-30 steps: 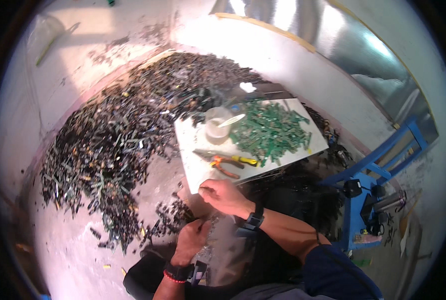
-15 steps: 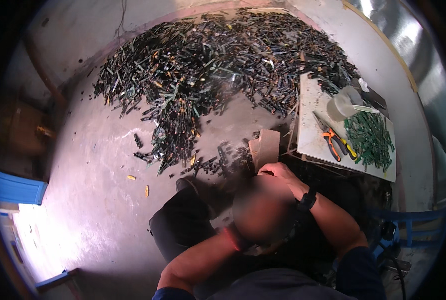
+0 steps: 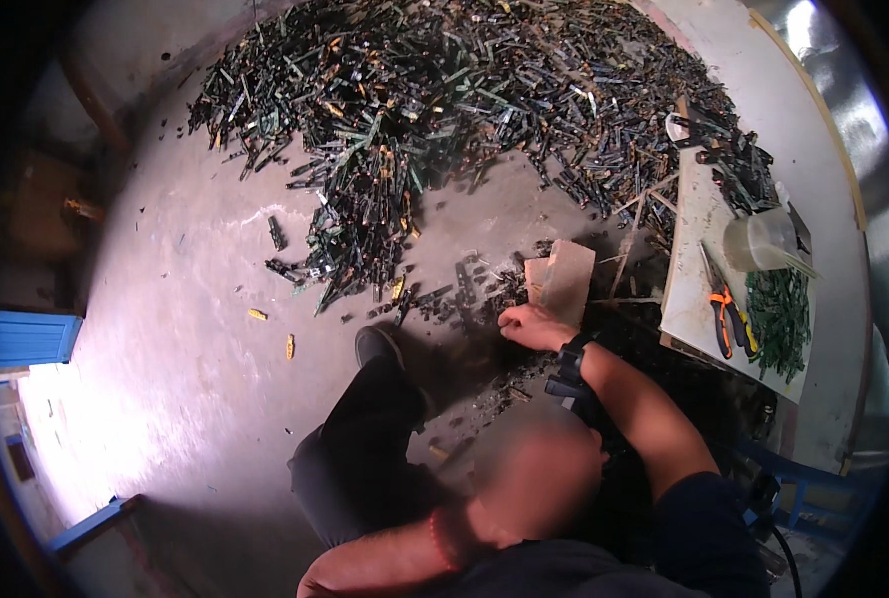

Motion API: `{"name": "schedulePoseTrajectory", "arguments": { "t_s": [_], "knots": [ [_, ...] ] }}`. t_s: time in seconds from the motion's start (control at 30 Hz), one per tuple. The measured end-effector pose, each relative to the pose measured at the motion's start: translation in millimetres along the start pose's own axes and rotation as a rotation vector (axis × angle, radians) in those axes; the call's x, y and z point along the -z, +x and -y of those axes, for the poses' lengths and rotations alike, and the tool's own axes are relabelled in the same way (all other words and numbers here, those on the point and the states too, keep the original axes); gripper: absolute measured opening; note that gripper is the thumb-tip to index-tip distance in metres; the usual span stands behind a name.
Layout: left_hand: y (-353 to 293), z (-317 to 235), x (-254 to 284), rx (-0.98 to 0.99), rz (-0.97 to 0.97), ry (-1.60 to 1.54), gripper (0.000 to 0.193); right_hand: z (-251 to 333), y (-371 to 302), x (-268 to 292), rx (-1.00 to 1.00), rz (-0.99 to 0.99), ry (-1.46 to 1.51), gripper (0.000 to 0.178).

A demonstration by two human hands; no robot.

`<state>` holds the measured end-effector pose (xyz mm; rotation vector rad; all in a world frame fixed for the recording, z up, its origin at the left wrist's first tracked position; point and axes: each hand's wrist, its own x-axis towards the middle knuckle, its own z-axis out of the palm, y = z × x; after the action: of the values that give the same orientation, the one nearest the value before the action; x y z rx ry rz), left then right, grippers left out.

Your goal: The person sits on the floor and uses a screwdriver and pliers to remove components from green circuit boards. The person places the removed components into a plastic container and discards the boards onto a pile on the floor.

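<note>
My right hand (image 3: pixel 537 327), a dark watch (image 3: pixel 570 355) on its wrist, is stretched forward over the littered floor. Its fingers are curled together, and whatever they may hold is hidden. Just beyond it stands a tan cardboard piece (image 3: pixel 570 271) with a folded flap. Closer to my body, my left hand (image 3: pixel 536 483) lies under a blurred patch, so its fingers and anything in them cannot be made out. A red band (image 3: pixel 441 541) circles the left wrist.
A large heap of narrow dark and green strips (image 3: pixel 365 130) covers the far floor. At right, a white-topped table (image 3: pixel 692 289) bears orange-handled pliers (image 3: pixel 721 317), a yellow-handled tool (image 3: pixel 748 337), green strips (image 3: pixel 778 311) and a translucent jug (image 3: pixel 758 242). My shoe (image 3: pixel 379 346) is left of the cardboard.
My right hand has moved away from my left, to the cardboard's near left side. The left stays close to my body. The whole view has shifted, with the table now farther right.
</note>
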<state>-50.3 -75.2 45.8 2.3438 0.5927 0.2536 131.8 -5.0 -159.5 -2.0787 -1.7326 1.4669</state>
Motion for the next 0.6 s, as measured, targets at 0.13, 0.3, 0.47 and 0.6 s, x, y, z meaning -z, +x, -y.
{"name": "schedulePoseTrajectory", "arguments": {
  "t_s": [0.13, 0.3, 0.47, 0.6],
  "knots": [
    [1.3, -2.4, 13.6, 0.018, 0.153, -0.076, 0.016, -24.7, 22.7, -47.6, 0.098, 0.008, -0.152, 0.038],
    [-4.1, 1.5, 9.3, -0.04, 0.088, 0.077, 0.011, -34.9, 35.7, -75.6, 0.064, -0.019, -0.126, 0.041],
    [1.0, 6.2, 2.8, -0.052, 0.285, -0.077, 0.011, -42.6, 51.5, -92.3, 0.047, 0.034, -0.124, 0.047],
    [4.7, -7.8, 1.4, 0.074, 0.143, 0.001, 0.011, -25.1, 61.6, -101.9, -0.009, 0.105, -0.177, 0.052]
  ]
}}
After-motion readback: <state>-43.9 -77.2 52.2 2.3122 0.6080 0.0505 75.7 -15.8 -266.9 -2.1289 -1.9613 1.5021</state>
